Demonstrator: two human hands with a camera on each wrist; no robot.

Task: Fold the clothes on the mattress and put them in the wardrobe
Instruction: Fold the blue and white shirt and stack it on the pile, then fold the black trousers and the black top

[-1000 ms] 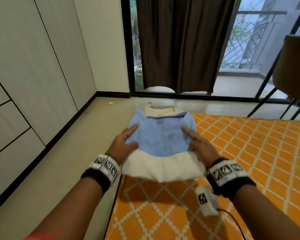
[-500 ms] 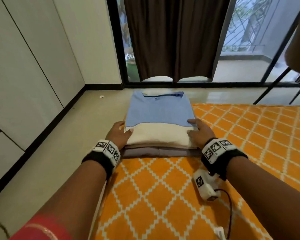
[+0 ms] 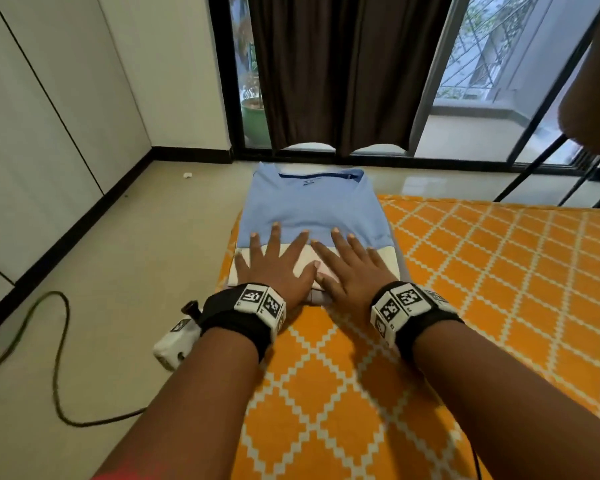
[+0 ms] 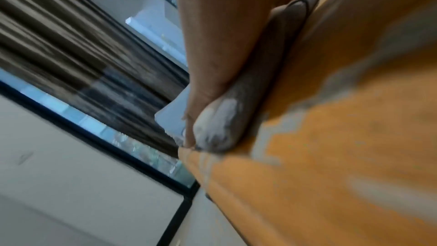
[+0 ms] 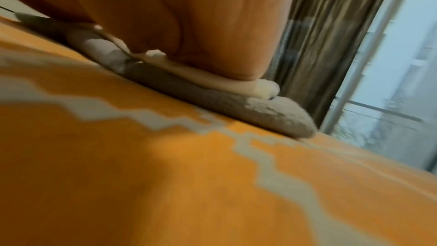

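A stack of folded clothes lies on the far left corner of the orange patterned mattress (image 3: 499, 289). A light blue shirt (image 3: 309, 206) is on top, a cream garment (image 3: 385, 259) under it, a grey one (image 5: 272, 117) at the bottom. My left hand (image 3: 274, 265) and right hand (image 3: 350, 268) lie flat side by side on the near part of the stack, fingers straight and spread, pressing down. In the left wrist view my palm (image 4: 224, 35) rests on the grey fold (image 4: 217, 128) at the mattress edge. The right wrist view shows the palm (image 5: 201, 25) on the cream layer (image 5: 264, 85).
White wardrobe doors (image 3: 49, 116) line the left wall across a strip of tiled floor (image 3: 118, 271). A green cable (image 3: 56, 358) loops on the floor. Dark curtains (image 3: 343, 74) and glass doors stand beyond the mattress. A brown chair (image 3: 596, 91) is at the upper right.
The stack, held up by its sides a second ago, has been set down on the mattress corner. Both hands moved from its sides onto its top and now press flat.
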